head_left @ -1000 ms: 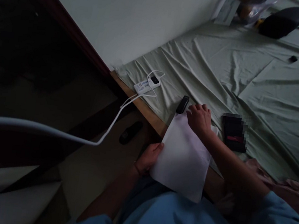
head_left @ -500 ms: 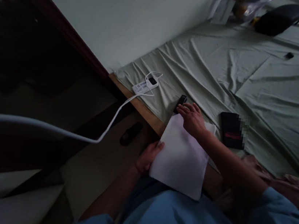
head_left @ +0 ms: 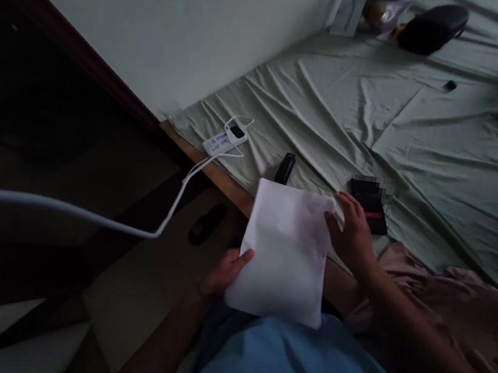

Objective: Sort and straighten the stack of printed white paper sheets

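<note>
White sheets of paper (head_left: 283, 258) lie over my lap, their far edge close to the bed's side. My left hand (head_left: 226, 270) grips the left edge, thumb on top and the other fingers hidden underneath. At the upper right corner is my right hand (head_left: 352, 237), its thumb and fingers apart around that edge; whether the fingertips touch the paper I cannot tell. Just beyond the top edge a small black oblong object (head_left: 285, 168) rests on the bed; it may be a stapler. A dark wallet-like item (head_left: 368, 205) lies right behind my right hand.
A white power strip (head_left: 225, 142) with a cable (head_left: 171, 219) sits at the corner of the bed (head_left: 321, 129). Pinkish cloth (head_left: 440, 297) is bunched at the right. A black case (head_left: 432, 28) lies farther back. On the floor is a dark slipper (head_left: 207, 224).
My right hand has moved from the paper's top edge near the black object to its upper right corner. My left hand keeps its hold. The view has shifted slightly right.
</note>
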### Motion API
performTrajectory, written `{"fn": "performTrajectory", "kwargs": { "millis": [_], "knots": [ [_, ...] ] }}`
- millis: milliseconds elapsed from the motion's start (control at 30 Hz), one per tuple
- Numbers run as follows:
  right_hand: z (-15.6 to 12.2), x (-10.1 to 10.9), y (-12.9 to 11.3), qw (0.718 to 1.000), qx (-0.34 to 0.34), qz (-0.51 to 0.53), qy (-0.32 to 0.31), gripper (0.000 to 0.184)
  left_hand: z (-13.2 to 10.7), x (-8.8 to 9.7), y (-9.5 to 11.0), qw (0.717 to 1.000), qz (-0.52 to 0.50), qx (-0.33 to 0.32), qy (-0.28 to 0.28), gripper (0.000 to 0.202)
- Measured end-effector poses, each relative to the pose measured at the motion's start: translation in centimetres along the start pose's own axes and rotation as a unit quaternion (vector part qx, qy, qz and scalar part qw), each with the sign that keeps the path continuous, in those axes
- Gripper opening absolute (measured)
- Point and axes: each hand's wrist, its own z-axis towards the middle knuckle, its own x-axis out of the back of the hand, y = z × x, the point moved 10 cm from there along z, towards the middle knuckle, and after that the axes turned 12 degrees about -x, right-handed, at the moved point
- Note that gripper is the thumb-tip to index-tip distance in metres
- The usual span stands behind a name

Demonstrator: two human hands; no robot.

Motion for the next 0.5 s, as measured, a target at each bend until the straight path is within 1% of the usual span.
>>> {"fn": "performTrajectory", "kwargs": {
  "millis": [67, 100, 133, 167, 233, 300, 367, 400, 500],
  "knots": [
    [-1.6, 0.2, 2.8, 0.996, -0.078, 0.045, -0.022, 0.061, -0.5, 0.5, 0.1, 1.0, -0.016, -0.007, 0.015, 0.073],
    [-2.4, -0.3, 4.1, 0.988, -0.124, 0.083, -0.048, 0.068, -0.7, 0.6, 0.4, 0.999, -0.021, -0.013, 0.024, 0.072],
    [-3.1, -1.2, 5.1, 0.974, -0.164, 0.129, -0.091, 0.071, -0.8, 0.6, 0.7, 0.999, -0.023, -0.019, 0.033, 0.073],
    [-3.8, -2.3, 5.7, 0.954, -0.201, 0.177, -0.135, 0.071, -0.9, 0.5, 1.1, 0.999, -0.022, -0.027, 0.042, 0.074],
    [-4.7, -3.9, 6.2, 0.911, -0.248, 0.263, -0.199, 0.064, -0.9, 0.2, 1.9, 0.997, -0.018, -0.044, 0.06, 0.076],
    [-4.9, -4.4, 6.4, 0.883, -0.268, 0.321, -0.214, 0.056, -0.6, -0.7, 2.2, 0.996, -0.02, -0.055, 0.066, 0.078],
    [-4.8, -4.5, 6.6, 0.871, -0.274, 0.348, -0.213, 0.05, -0.3, -2.0, 2.0, 0.996, -0.037, -0.062, 0.058, 0.079],
    [-4.8, -4.5, 6.7, 0.868, -0.276, 0.35, -0.217, 0.048, -0.1, -2.8, 1.8, 0.995, -0.054, -0.065, 0.048, 0.08],
    [-4.6, -4.5, 7.3, 0.875, -0.276, 0.337, -0.213, 0.045, 0.1, -4.3, 0.7, 0.992, -0.092, -0.07, 0.056, 0.08]
  ]
}}
